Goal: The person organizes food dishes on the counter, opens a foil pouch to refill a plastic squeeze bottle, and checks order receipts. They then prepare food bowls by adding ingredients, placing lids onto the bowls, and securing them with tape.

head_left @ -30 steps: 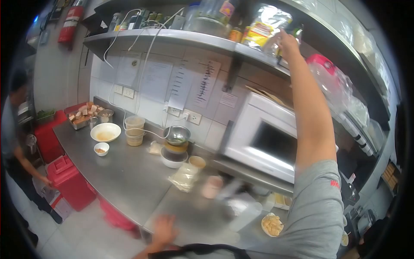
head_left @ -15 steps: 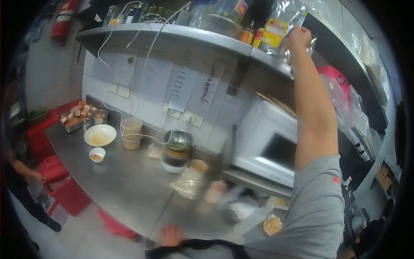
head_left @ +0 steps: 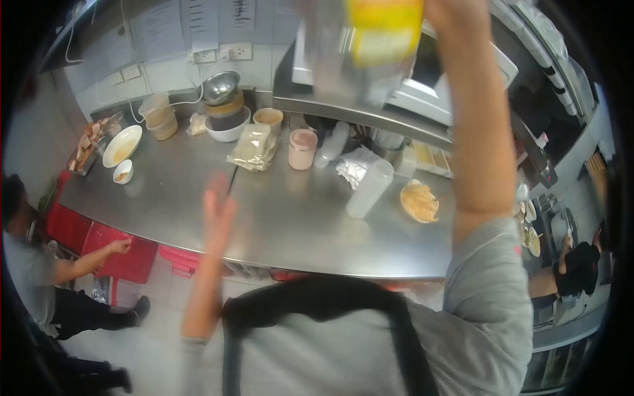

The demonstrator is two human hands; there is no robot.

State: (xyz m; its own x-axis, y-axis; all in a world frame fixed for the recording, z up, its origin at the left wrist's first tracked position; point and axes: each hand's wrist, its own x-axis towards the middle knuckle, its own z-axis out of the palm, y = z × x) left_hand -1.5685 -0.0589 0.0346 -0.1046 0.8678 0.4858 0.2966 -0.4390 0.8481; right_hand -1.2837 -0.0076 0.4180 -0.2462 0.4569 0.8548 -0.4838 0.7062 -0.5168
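Note:
High at the top of the head view, my right hand [head_left: 456, 16] is closed on a plastic packet with a yellow label [head_left: 385, 32], blurred by motion. Part of that hand is cut off by the upper edge. My left hand [head_left: 220, 210] hovers above the front of the steel counter [head_left: 290, 224], its fingers apart and holding nothing. Beyond it lies a clear bag of pale contents [head_left: 254, 146], with a lidded pink tub [head_left: 302, 149] just to the right. An upright-leaning clear bottle [head_left: 370, 189] and a bowl of pale strips [head_left: 419, 200] are farther right.
A microwave [head_left: 429, 99] stands on a raised shelf behind the packet. At the counter's back left are stacked bowls [head_left: 224, 109], plastic tubs [head_left: 160, 119] and a white plate [head_left: 123, 146]. One person [head_left: 39, 264] stands at left, another [head_left: 578, 267] at far right.
My right hand has brought the packet off the upper shelf, toward me. My left hand has lifted from the counter edge. The view has tilted down, showing more of the counter.

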